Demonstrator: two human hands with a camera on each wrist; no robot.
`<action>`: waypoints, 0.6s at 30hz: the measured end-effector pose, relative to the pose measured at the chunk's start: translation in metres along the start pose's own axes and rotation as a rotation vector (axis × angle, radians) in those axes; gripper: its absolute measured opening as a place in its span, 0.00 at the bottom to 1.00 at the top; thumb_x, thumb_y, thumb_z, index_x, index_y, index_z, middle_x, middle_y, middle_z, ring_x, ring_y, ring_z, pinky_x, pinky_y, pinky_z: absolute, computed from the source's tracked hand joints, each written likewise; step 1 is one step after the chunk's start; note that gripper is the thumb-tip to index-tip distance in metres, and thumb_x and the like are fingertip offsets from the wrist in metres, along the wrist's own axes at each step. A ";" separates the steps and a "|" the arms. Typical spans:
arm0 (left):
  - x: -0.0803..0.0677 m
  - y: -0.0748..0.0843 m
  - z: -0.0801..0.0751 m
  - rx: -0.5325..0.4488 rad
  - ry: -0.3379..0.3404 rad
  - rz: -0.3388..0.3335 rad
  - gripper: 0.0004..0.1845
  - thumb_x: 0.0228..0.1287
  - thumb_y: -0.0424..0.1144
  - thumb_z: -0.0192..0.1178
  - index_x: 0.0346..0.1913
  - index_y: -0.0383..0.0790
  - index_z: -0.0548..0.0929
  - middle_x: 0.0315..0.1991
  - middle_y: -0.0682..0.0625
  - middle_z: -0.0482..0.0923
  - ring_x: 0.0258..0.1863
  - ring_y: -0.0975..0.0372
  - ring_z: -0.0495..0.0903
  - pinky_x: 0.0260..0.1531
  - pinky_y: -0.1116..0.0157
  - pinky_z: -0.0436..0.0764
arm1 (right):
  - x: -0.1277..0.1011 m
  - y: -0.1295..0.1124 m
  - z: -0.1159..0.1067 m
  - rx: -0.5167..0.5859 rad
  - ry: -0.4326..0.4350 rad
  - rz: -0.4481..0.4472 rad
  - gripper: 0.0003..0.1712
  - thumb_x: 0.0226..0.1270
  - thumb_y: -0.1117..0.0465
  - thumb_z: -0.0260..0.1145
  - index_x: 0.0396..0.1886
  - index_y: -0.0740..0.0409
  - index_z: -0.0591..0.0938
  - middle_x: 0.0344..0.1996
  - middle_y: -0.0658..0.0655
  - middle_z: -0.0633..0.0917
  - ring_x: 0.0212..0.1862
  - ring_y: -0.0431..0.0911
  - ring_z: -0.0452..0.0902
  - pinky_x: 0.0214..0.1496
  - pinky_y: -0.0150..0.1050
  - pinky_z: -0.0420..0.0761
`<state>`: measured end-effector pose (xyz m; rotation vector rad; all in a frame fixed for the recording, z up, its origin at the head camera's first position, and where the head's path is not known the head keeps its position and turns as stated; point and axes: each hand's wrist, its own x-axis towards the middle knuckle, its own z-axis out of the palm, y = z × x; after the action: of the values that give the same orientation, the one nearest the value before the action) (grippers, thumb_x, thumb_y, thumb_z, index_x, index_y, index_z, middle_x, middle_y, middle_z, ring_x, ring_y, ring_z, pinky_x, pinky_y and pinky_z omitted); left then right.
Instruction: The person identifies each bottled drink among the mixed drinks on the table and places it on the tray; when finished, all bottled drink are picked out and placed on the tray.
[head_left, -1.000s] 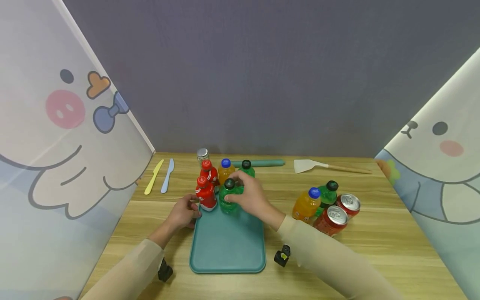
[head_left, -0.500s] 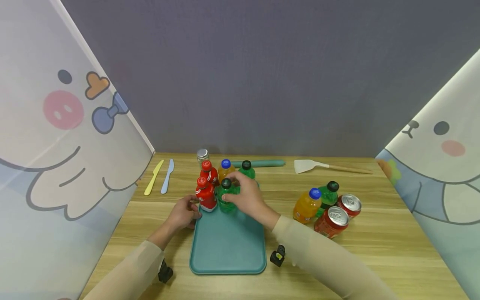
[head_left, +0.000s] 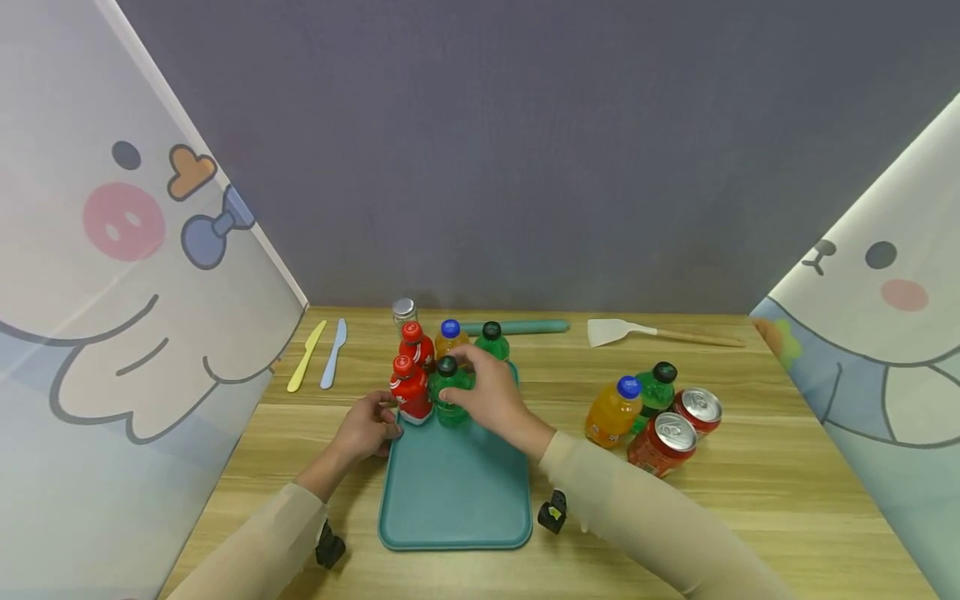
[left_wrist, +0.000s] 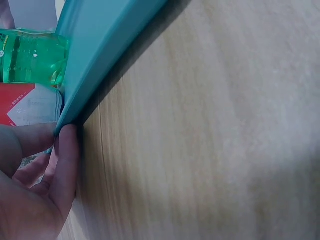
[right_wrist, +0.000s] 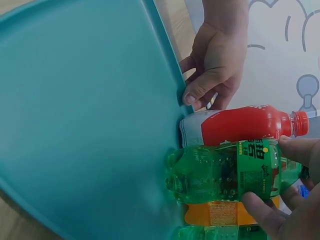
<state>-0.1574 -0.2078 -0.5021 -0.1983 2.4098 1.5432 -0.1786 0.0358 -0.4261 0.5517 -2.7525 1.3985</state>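
My right hand [head_left: 491, 392] grips a green soda bottle [right_wrist: 225, 172] near its upper part, thumb and fingers around it. The bottle stands upright on the teal tray [head_left: 453, 492], right beside a red-capped bottle [head_left: 411, 392]. At the tray's left edge, my left hand [head_left: 367, 427] pinches the rim between thumb and fingers, as the left wrist view shows. Behind these two bottles, a second red-capped bottle [head_left: 417, 347], an orange drink bottle [head_left: 451, 337] and another green bottle [head_left: 492, 339] stand in the far part of the tray.
To the right stand an orange drink bottle [head_left: 613, 412], a green bottle [head_left: 655, 393] and two red cans [head_left: 662, 446]. Along the back lie a teal rod [head_left: 517, 327] and a spatula [head_left: 611, 332], with a glass jar [head_left: 404, 312] nearby. Yellow [head_left: 306, 358] and blue knives [head_left: 333, 354] lie left.
My right hand has moved the green bottle slightly left, up beside the front red-capped bottle. The left hand has stayed at the tray's edge.
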 end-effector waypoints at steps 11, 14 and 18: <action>-0.002 -0.001 0.000 -0.008 0.006 -0.003 0.29 0.60 0.20 0.63 0.65 0.29 0.72 0.38 0.42 0.73 0.28 0.56 0.77 0.23 0.56 0.88 | -0.002 -0.006 -0.018 -0.039 -0.207 0.036 0.40 0.63 0.53 0.77 0.73 0.54 0.72 0.67 0.56 0.79 0.66 0.55 0.76 0.65 0.55 0.79; -0.001 -0.002 0.000 -0.004 0.010 0.001 0.29 0.60 0.20 0.63 0.65 0.29 0.72 0.38 0.42 0.73 0.28 0.56 0.77 0.23 0.56 0.87 | -0.002 -0.007 -0.026 -0.039 -0.261 0.030 0.42 0.63 0.53 0.77 0.74 0.54 0.71 0.68 0.57 0.78 0.67 0.57 0.74 0.65 0.56 0.79; -0.001 -0.002 0.000 0.003 0.005 0.001 0.29 0.60 0.20 0.63 0.66 0.29 0.71 0.38 0.42 0.73 0.28 0.56 0.77 0.22 0.57 0.87 | -0.005 -0.007 -0.037 -0.030 -0.286 0.005 0.41 0.62 0.55 0.77 0.73 0.53 0.72 0.67 0.57 0.79 0.66 0.58 0.75 0.63 0.55 0.80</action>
<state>-0.1559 -0.2089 -0.5031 -0.2003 2.4167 1.5416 -0.1778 0.0623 -0.3992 0.8026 -2.9867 1.3738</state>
